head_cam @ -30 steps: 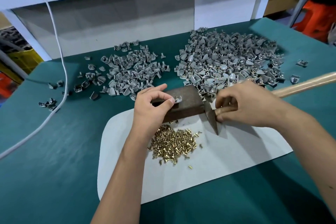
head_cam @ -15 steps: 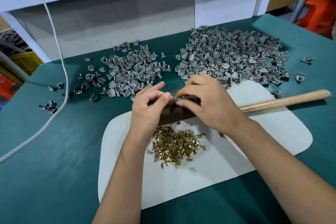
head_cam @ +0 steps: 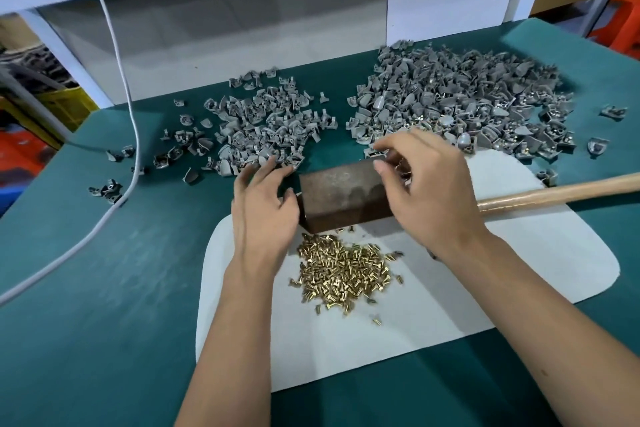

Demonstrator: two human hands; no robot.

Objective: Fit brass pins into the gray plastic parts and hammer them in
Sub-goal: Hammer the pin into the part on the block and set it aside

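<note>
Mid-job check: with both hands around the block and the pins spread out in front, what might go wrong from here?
1. The brass pins lie loose just in front of the metal block; the left hand or its forearm may scatter them.
2. The right hand pinches a gray part at the block's far edge; it may slip into the right pile.
3. The hammer handle lies under the right wrist and may get knocked.

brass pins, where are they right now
The brass pins lie heaped on the white mat, centre of the head view, just below the metal block.
</note>
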